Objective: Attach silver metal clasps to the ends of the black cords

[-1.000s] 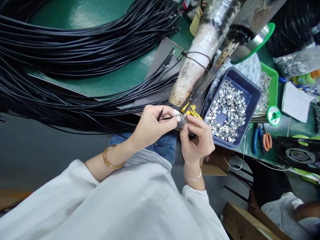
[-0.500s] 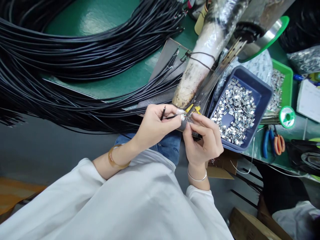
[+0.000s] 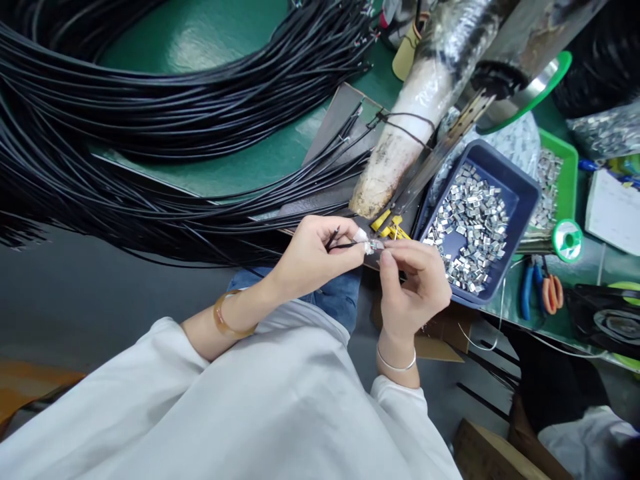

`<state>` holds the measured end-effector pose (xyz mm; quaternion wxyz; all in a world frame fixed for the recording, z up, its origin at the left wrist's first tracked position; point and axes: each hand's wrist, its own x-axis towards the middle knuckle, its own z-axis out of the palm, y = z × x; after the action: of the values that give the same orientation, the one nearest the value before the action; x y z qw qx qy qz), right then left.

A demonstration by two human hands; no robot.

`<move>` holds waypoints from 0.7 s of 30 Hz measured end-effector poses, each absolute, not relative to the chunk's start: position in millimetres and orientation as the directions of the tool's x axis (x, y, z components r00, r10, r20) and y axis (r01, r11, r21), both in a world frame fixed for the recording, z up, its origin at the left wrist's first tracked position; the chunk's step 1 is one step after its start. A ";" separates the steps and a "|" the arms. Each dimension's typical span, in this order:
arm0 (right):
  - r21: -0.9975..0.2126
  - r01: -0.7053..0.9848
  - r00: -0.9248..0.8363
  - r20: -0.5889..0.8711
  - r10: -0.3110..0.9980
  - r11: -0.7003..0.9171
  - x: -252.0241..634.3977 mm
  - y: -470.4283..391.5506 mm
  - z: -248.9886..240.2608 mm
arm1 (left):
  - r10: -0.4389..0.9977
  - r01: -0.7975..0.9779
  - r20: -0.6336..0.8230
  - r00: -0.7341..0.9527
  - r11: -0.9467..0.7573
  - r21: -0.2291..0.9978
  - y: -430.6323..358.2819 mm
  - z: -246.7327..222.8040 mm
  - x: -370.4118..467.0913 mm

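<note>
Between thumb and fingers, my left hand (image 3: 315, 260) pinches a thin black cable (image 3: 345, 246); white tape wraps one fingertip. At the cable's end sits a small silvery piece (image 3: 373, 247), too small to make out in detail. My right hand (image 3: 415, 283) is closed in a pinch on the far side of this piece, fingertips close to those of the left. Just beyond the fingers lie yellow parts (image 3: 390, 223) at the foot of a plastic-wrapped white post (image 3: 387, 160).
Bundles of black cables (image 3: 175, 113) cover the green table (image 3: 200, 40) on the left. At right, a blue tray (image 3: 525, 193) contains many small metal shells, with a green tray (image 3: 570, 173) behind it. Blue-handled pliers (image 3: 528, 290), orange-handled pliers (image 3: 552, 293) and a solder spool (image 3: 567, 240) lie farther right.
My right hand has shifted slightly right, and its fingers have straightened and closed together on the silvery piece. My left hand keeps its pinch on the cable. The view has shifted a little.
</note>
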<state>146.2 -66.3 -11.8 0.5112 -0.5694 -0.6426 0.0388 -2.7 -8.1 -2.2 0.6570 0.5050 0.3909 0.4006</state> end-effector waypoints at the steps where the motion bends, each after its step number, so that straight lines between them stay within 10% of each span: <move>1: -0.615 0.708 0.167 0.624 0.763 0.348 147.4 -66.7 -9.2 | 0.917 -0.132 -0.098 0.387 0.161 0.978 -9.0 -2.3 -3.6; 13: -0.637 0.679 0.152 0.608 0.780 0.364 147.7 -69.4 -11.8 | 0.921 -0.142 -0.095 0.378 0.159 0.977 -12.0 -4.6 -4.9; 21: -0.429 0.815 0.036 0.709 0.705 0.389 143.8 -66.3 -14.1 | 0.939 -0.140 -0.078 0.334 0.131 0.981 -10.2 -2.9 -0.9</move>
<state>143.8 -66.3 -14.1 0.4651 -0.5494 -0.6916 -0.0593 -0.9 -10.2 -2.9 0.6402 0.5069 0.3945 0.4213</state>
